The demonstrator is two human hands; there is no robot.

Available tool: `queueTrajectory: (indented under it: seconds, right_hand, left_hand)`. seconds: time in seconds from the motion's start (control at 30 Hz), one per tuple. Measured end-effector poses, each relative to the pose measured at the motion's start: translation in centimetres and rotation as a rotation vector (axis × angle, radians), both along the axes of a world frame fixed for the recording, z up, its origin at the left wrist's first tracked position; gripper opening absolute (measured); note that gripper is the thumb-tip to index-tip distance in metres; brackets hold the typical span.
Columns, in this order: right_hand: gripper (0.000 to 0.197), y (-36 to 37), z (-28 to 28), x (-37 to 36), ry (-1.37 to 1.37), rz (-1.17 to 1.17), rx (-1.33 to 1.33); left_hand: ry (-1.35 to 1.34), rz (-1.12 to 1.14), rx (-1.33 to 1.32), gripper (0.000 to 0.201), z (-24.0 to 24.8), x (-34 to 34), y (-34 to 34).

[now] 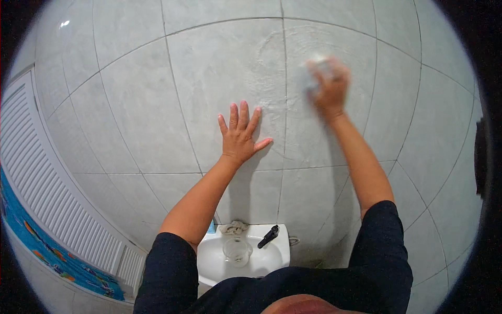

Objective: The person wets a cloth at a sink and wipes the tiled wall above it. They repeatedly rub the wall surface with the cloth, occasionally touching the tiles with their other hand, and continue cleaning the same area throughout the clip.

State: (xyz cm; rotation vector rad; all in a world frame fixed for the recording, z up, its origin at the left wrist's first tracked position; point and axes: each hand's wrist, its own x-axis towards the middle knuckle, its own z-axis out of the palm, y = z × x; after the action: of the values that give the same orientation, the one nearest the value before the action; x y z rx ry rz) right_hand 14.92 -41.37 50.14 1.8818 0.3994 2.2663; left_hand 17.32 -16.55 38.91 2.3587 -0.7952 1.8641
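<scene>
My left hand (239, 133) lies flat against the grey tiled wall (209, 68), fingers spread, holding nothing. Higher up and to the right, my right hand (330, 89) is blurred by motion. Its fingers close over a small whitish thing (319, 64) pressed to the tiles; the blur hides whether that is a sponge or a cloth. Wet, whitish swirl marks (269, 63) cover the tiles around and between my hands.
Below my arms is a white washbasin (206, 256) with a black tap (269, 236), a clear container (236, 251) in it and a crumpled greyish cloth (234, 227) on its rim. A white louvred door (57, 162) and a blue patterned sheet (47, 251) stand at the left.
</scene>
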Motion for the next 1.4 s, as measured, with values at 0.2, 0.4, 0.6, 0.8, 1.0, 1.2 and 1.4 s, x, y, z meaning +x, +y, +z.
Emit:
queueTrajectory:
  seconds: [0.2,0.4,0.6,0.8,1.0,1.2,1.4]
  right_hand:
    - [0.041,-3.3,14.1,-0.1,-0.24,-0.06,0.626]
    - [0.037,8.5,10.1,3.3,-0.206,0.02,0.017]
    - [0.038,1.7,6.0,1.1,-0.068,0.045,-0.185]
    - [0.035,2.9,17.9,1.0,-0.277,-0.006,0.256]
    - [0.03,15.2,12.1,1.7,-0.277,0.123,-0.082]
    - [0.019,6.5,12.9,1.7,-0.156,0.002,-0.01]
    - [0.032,9.6,22.1,3.8,-0.136,0.084,0.294]
  left_hand:
    - [-0.029,-0.024,-0.017,0.09,0.0,0.0,-0.4]
    - [0.013,0.002,0.001,0.088,-0.1,0.0,0.4]
    - [0.012,0.012,0.019,0.087,0.0,-0.1,0.6]
    - [-0.014,-0.009,0.001,0.085,-0.1,0.1,-0.2]
    - [-0.002,-0.007,0.032,0.083,-0.2,0.1,0.8]
    - [-0.044,-0.017,0.015,0.082,0.0,0.0,0.9]
    - [-0.044,-0.07,0.001,0.081,-0.1,-0.3,-0.8]
